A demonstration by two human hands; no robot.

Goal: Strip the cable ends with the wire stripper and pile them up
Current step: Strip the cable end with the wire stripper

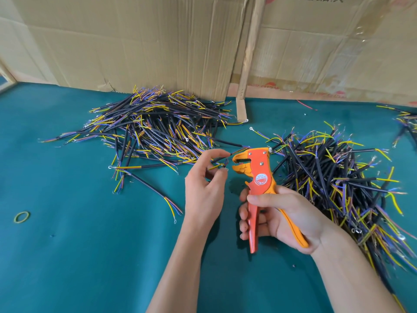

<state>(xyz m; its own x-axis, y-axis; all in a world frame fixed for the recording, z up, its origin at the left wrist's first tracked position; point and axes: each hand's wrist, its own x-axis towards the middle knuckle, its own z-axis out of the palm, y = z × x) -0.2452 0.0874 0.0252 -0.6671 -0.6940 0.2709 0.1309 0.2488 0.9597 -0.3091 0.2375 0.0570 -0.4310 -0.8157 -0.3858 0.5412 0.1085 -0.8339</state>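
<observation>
I see the right hand wrapped around the upright wire stripper, its jaws parted. The left hand pinches a short cable just beside those jaws. Beyond, cable piles lie on the green table.

matt teal cloth table, creased cardboard, glossy plastic wire stripper

Bright, even daylight; soft short shadows fall beneath the wire stripper. Focus is sharp around it, while wide-angle bending warps the far edges.
</observation>
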